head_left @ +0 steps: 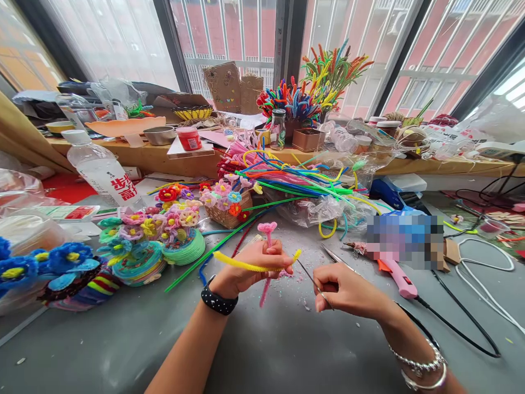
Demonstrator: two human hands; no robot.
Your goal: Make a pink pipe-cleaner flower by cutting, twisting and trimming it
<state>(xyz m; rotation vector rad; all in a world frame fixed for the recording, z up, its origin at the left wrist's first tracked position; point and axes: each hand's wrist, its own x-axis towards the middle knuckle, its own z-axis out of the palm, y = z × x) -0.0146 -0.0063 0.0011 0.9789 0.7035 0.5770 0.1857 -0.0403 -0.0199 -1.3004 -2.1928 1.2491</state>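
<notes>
My left hand (256, 262) is closed on a pink pipe-cleaner flower (267, 227), its fuzzy stem running down below the fingers. The same fingers pinch a yellow pipe cleaner (241, 265), which stretches left across the hand and ends in a small curl on the right. In my right hand (346, 290), fingers curled, is a thin dark metal tool (310, 279) with its tip at that curl. Its exact kind I cannot make out. Small pink and white scraps lie on the grey table (270, 350) under the hands.
Finished pipe-cleaner flower pots (184, 246) and a water bottle (100, 172) stand at left. Behind the hands is a heap of loose pipe cleaners (287, 175). A pink glue gun (400, 276) with a black cord and a pointed metal tool (337, 256) lie to the right.
</notes>
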